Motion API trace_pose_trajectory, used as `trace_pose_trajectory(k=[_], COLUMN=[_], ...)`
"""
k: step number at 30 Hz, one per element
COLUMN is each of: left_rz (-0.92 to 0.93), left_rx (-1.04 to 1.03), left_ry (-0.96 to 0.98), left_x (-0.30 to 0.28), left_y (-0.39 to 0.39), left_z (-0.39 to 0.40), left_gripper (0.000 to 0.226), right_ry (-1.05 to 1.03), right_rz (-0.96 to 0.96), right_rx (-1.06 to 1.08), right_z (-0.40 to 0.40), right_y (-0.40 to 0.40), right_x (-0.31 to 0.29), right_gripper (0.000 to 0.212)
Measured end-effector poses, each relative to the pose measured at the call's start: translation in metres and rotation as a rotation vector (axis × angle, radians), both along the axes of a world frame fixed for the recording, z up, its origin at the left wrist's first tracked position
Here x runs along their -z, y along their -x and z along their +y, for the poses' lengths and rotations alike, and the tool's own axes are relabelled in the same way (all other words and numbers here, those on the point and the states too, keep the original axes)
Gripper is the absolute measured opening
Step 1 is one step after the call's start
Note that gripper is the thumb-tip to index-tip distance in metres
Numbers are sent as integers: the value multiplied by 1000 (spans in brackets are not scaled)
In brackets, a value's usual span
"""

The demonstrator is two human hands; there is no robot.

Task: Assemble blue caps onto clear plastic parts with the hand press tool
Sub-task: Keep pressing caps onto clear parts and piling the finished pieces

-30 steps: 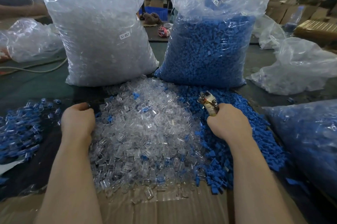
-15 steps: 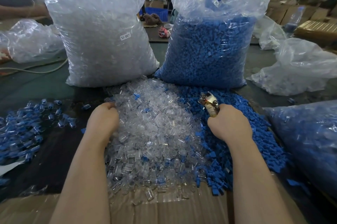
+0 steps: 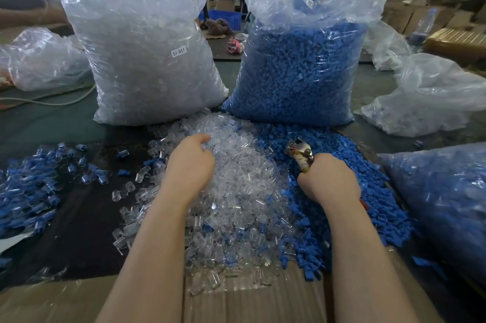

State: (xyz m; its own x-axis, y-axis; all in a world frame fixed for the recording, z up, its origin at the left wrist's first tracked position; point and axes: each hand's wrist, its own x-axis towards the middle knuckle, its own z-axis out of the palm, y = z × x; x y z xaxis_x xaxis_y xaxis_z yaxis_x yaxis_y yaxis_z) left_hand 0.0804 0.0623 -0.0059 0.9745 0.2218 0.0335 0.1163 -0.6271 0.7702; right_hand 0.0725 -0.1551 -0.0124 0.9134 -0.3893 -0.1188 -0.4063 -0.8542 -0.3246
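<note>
A heap of clear plastic parts (image 3: 242, 191) lies in front of me, with a heap of loose blue caps (image 3: 349, 178) along its right side. My left hand (image 3: 188, 167) lies on top of the clear heap, its fingers curled down into the parts; what they hold is hidden. My right hand (image 3: 328, 183) grips the hand press tool (image 3: 299, 153), whose metal jaws stick up above my fist over the blue caps. Assembled blue-and-clear pieces (image 3: 29, 188) lie spread at the left.
Behind the heaps stand a big bag of clear parts (image 3: 147, 54) and a big bag of blue caps (image 3: 302, 67). Another bag with blue pieces (image 3: 444, 201) lies at the right. Crumpled plastic bags (image 3: 426, 96) lie at the back right and left. Cardboard (image 3: 249, 304) covers the near edge.
My left hand has moved right from the edge of the clear heap onto its top. Some pieces have scattered at the left. My right hand with the tool has stayed put.
</note>
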Motion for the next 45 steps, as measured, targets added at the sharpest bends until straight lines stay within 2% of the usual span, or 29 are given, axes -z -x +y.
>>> trace_pose_trajectory(k=[3,5,8,10,14,17,24,28,31,35,39,45], left_rz=[-34,-36,91,184,354,433,278,106,36,-4,0,-75], left_rx=[9,-35,-206,-294,-320,-253,-173,-125,-99,-11,104,219], left_ry=[25,-123,-454,-494,-424,-357,-293,-91,-48,6,59,33], left_x=[-5,-11,-17,-14,1,11,11,6,1,-3,-2,-1], left_y=[3,3,2,2,1,-5,-4,-3,-2,1,3,2], left_z=[-1,7,28,40,51,53,42,33,17,-2,-9,-8], left_gripper=[42,38,40,41,48,50,44,31,29,35,53,54], right_ry=[-4,-6,-17,-21,-18,-15,-4,12,8,-3,-26,-28], right_rz=[3,7,-14,-40,-51,-39,-10,-10,-2,-12,-38,-74], right_rx=[-3,3,18,19,46,56,28,15,19,13,20,16], right_z=[0,-1,-1,-1,-1,0,3,4,4,3,3,1], right_y=[0,0,1,2,3,2,2,2,1,0,0,-1], right_x=[0,-1,-2,-1,-2,-2,-1,0,0,1,2,1], right_gripper=[22,22,20,19,18,18,16,17,18,21,22,16])
